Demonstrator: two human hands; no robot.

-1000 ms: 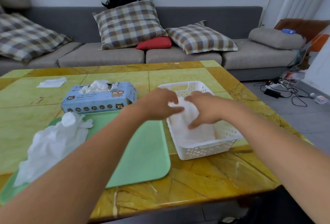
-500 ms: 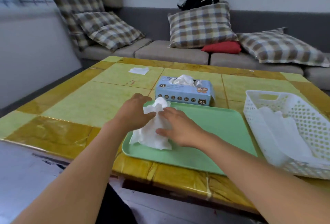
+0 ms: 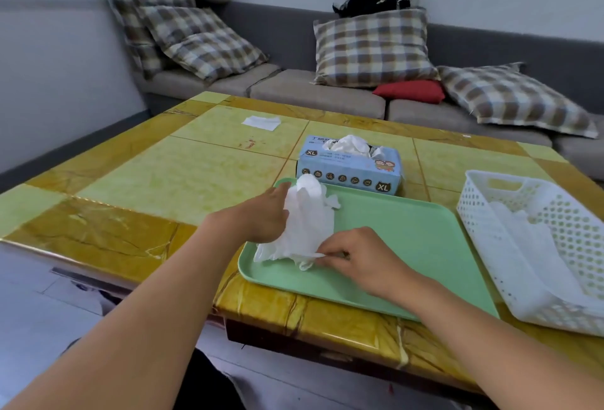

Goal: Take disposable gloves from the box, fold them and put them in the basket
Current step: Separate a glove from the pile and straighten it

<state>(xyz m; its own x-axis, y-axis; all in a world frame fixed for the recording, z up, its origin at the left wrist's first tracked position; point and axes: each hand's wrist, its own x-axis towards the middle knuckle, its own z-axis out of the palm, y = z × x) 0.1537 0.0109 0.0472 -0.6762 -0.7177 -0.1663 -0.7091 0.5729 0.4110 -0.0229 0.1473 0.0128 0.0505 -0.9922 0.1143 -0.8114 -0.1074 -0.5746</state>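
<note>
1. Thin white film, crumpled: loose gloves [image 3: 302,229] heaped on the left part of the green tray [image 3: 408,239], near its front edge.
2. Left hand [image 3: 261,216] against the heap's left side, fingers curled into the film, apparently gripping it; fingertips hidden behind the plastic.
3. Right hand [image 3: 356,259] at the heap's lower right corner, thumb and fingertips pinched together on an edge of one glove.
4. Likely handling: almost weightless, limp, slippery, prone to clinging to neighbouring gloves and springing out of any crease. Easily torn if tugged hard.
5. Best hold, by judgement: pinch at the cuff edge to peel a single glove free, other hand pinning the rest, then flatten on the tray before folding.
6. Blue box [image 3: 349,166] just behind the tray, more gloves bulging from its slot.
7. White basket [image 3: 470,194] right of the tray, folded gloves already lying inside.
8. Risk: several gloves lifting together.
</note>
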